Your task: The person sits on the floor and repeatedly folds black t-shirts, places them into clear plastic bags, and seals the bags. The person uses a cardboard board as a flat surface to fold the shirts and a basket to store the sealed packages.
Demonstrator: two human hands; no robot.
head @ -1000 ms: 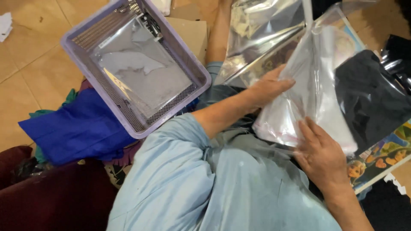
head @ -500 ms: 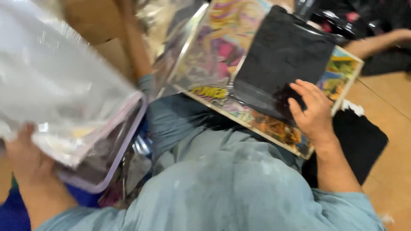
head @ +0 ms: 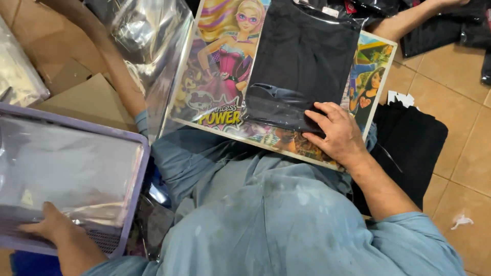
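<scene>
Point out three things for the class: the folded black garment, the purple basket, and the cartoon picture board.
Folded black garment [head: 302,61]: head view, middle of the dark fabric.
Purple basket [head: 139,168]: head view, right rim.
Cartoon picture board [head: 220,71]: head view, its colourful left half.
</scene>
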